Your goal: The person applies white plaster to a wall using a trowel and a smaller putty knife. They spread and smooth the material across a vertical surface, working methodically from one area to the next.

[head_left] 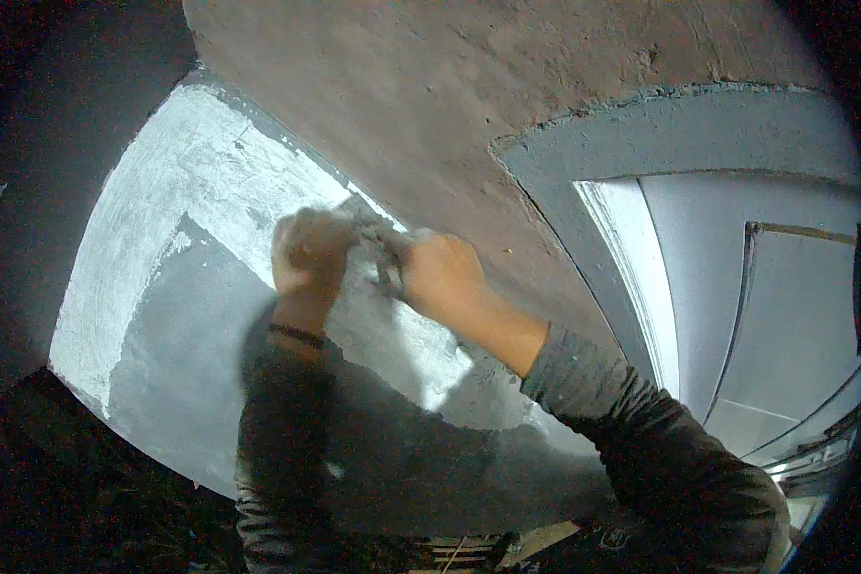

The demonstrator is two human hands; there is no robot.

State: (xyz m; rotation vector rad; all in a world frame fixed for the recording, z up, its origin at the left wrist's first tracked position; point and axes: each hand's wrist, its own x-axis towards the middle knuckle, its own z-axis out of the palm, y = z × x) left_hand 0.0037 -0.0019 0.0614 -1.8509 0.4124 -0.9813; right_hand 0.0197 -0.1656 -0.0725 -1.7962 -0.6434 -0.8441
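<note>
Gripping grey tool [383,253] mid-frame with fingers of right hand [442,273]; can't tell for left hand [312,251]. Likely light, stiff (badly blurred); best held by right end.

From where I stand, a rough brown plaster wall [373,105] fills the far middle, its surface pitted and scuffed. To the right, a wide grey frame [679,124] borders an opening with a bright white strip [636,268] inside it and a pale grey panel [804,316] beyond, perhaps a door. At far left, a dark wall [77,115] stands in shadow. Near left is almost black; light falls mainly across the middle and right.
</note>
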